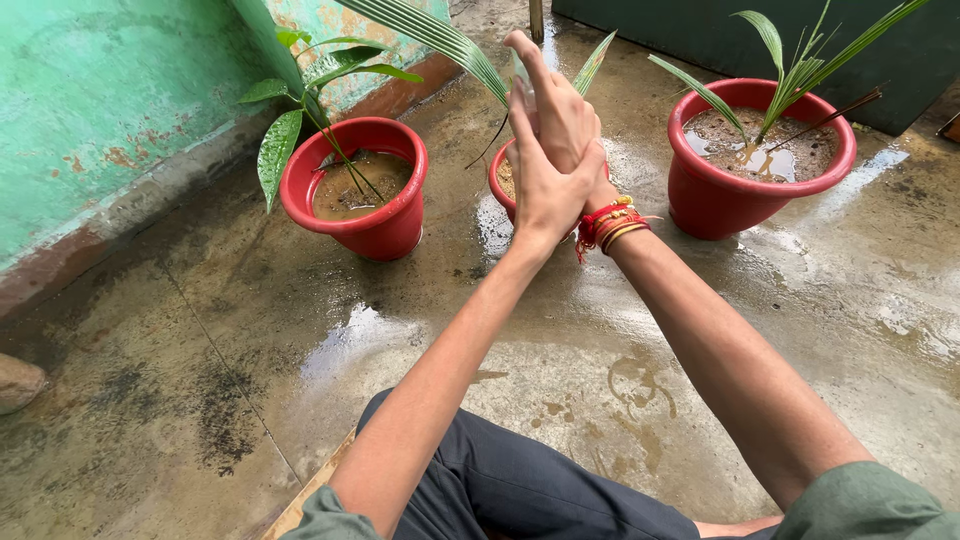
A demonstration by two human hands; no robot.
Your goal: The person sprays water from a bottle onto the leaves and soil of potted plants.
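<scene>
Both arms stretch forward, forearms bare, converging at the hands. The left hand [540, 185] presses its palm against the back of the right hand [565, 120], fingers upright and nothing gripped. Red and yellow threads [610, 225] circle the right wrist.

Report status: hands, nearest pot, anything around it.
Left hand and right hand pressed together, holding nothing. Middle red plastic pot right behind them, mostly hidden. Palm leaf overhead; wet concrete floor below.
</scene>
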